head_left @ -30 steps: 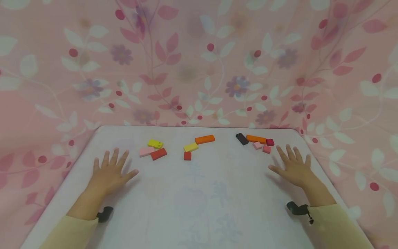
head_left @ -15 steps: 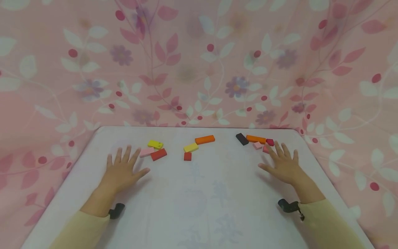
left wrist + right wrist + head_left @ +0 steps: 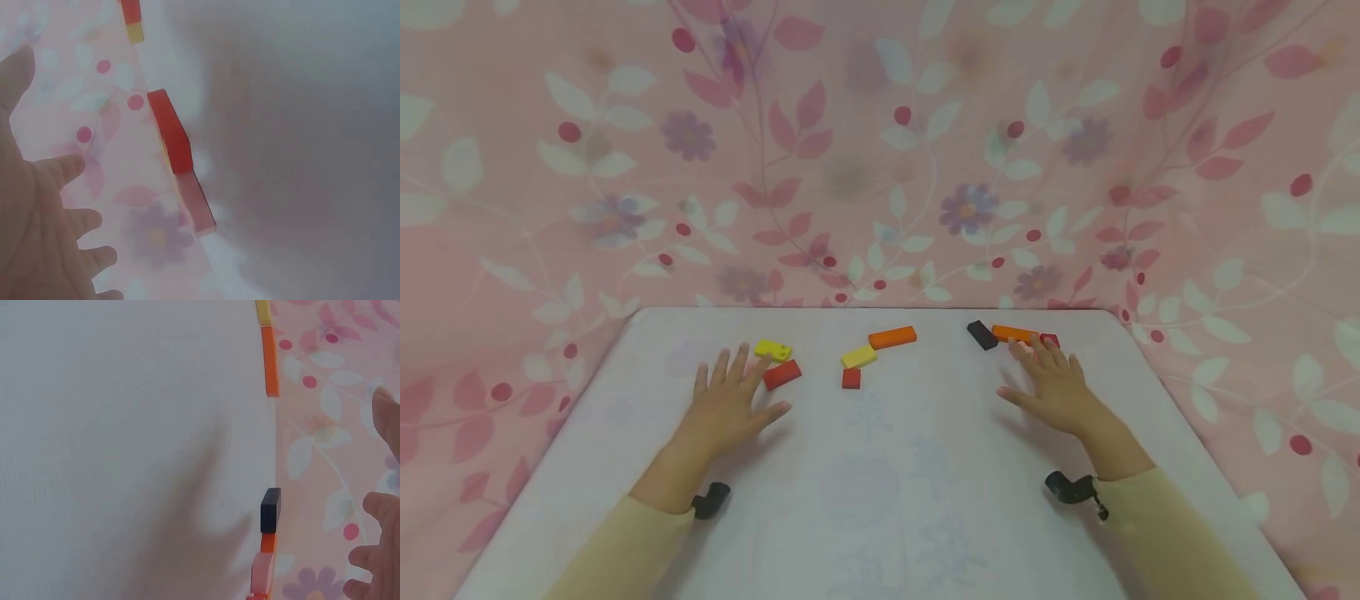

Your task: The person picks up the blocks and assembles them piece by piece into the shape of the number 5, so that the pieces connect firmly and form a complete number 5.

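Note:
My left hand (image 3: 721,415), fingers spread, hovers over the white table by the left group of small blocks. A bright yellow block (image 3: 772,350) and a red block (image 3: 782,375) lie past its fingertips; the pink block (image 3: 197,203) is mostly hidden in the head view. My right hand (image 3: 1060,398), also spread and holding nothing, hovers at the right group. Its fingers partly cover an orange block (image 3: 1013,333), pink pieces and a crimson block (image 3: 1050,340). A black block (image 3: 982,335) lies just left of them. Both hands cast shadows on the table.
Between the hands lie a long orange block (image 3: 892,337), a pale yellow block (image 3: 859,357) and a small red block (image 3: 851,379). The white table (image 3: 880,533) ends at a pink floral cloth (image 3: 850,167) behind and at both sides. Dark wrist cameras stick out from the sleeves.
Both hands have moved inward, the left to the right and the right to the left, and slightly toward the far edge. They now cover some blocks. The blocks themselves have not moved.

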{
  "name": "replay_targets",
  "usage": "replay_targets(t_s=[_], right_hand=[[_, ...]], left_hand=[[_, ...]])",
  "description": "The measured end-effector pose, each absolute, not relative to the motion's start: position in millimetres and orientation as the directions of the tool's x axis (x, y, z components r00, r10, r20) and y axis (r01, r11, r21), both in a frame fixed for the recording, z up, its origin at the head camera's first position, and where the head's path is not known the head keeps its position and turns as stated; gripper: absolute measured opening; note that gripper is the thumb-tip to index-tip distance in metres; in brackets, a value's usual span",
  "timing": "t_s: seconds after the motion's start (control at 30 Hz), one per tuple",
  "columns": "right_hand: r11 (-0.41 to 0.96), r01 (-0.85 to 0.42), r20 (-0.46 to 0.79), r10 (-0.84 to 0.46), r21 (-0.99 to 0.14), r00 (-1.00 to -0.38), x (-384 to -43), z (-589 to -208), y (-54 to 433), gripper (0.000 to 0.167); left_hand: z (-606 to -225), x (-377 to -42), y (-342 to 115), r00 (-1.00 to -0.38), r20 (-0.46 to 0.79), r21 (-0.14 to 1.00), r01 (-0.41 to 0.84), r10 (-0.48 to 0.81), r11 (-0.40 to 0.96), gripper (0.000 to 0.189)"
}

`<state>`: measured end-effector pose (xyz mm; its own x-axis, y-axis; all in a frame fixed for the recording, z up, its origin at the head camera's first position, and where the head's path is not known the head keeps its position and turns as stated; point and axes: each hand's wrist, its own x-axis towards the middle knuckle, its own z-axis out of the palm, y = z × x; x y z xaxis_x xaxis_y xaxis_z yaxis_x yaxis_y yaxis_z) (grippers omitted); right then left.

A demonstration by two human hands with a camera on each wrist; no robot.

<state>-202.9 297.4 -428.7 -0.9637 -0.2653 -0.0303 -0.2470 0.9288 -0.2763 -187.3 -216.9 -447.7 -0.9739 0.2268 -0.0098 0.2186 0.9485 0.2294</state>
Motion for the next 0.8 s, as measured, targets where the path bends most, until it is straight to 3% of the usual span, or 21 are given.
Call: replay_targets(t_s=[0.37, 0.8], right_hand=[[0.882, -0.352, 0.069, -0.349, -0.315, -0.935, -216, -436, 266, 0.084], [0.848, -0.402, 0.128, -0.382, -0.346, -0.915, -238, -443, 237, 0.080]], left_hand=[[-452, -204, -189, -0.953, 0.084, 0.242, 0.303, 0.291, 0.922, 0.076], [-454, -220, -162, -0.932, 0.106, 0.262, 0.361, 0.345, 0.895, 0.069]])
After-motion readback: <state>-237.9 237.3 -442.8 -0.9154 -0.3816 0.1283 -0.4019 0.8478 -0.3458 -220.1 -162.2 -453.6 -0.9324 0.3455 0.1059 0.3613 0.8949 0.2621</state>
